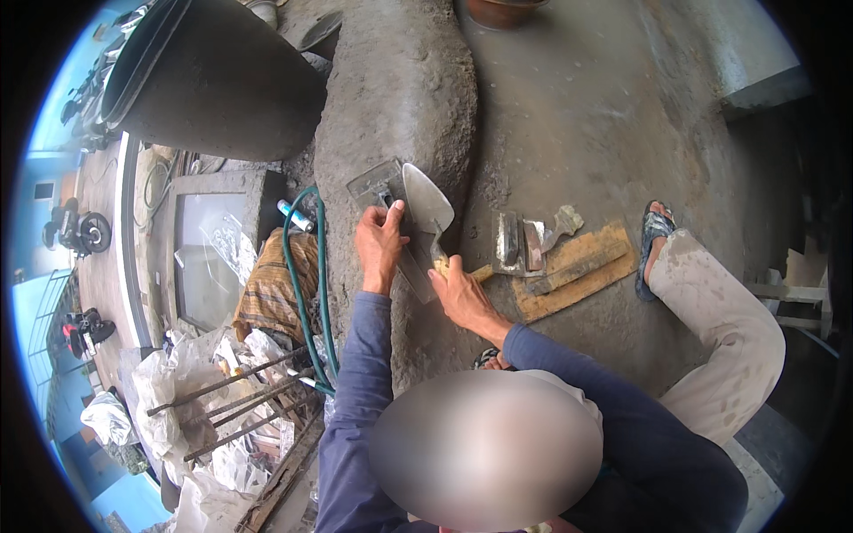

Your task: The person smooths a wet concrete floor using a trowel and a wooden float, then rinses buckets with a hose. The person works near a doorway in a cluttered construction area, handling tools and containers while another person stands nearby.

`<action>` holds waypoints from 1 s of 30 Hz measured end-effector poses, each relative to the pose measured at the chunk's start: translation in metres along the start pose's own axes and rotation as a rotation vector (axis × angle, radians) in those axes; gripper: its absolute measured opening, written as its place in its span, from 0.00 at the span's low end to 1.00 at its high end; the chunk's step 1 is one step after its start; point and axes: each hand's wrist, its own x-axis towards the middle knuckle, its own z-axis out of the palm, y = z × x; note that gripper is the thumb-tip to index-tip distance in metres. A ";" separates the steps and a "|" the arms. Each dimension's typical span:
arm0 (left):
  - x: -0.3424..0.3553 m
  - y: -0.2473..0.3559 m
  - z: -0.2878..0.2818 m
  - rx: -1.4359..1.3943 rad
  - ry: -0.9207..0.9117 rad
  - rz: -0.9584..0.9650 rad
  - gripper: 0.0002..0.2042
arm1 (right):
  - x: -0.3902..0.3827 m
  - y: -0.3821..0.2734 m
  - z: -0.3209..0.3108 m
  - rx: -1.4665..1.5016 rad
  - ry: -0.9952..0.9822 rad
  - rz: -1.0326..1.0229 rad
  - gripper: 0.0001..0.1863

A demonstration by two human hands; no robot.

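Observation:
My left hand (378, 244) grips the dark handle of a flat rectangular steel float (367, 181), which lies along the rough concrete ledge (395, 89). Close beside it, my right hand (458, 293) is closed on the light wooden handle of a pointed trowel (426, 200), whose blade is tilted up over the float. Right of the hands, a stained yellow wooden board (560, 302) lies on the wet cement surface with a long strip (577, 266) on it. Small metal tools (508, 240) and a scraper-like piece (560, 222) lie by the board's upper edge.
A large dark pot (209, 84) stands upper left, a terracotta bowl (502, 11) at top. A green hose (322, 302), woven sack (275, 293), plastic bags (164, 409) and rusty bars (222, 382) crowd the left. My sandalled foot (656, 240) is at right. Parked motorbikes (93, 233) stand far left.

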 end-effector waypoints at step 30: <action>-0.014 -0.017 0.003 0.233 0.124 0.034 0.22 | -0.107 0.083 0.000 0.078 -0.210 0.187 0.25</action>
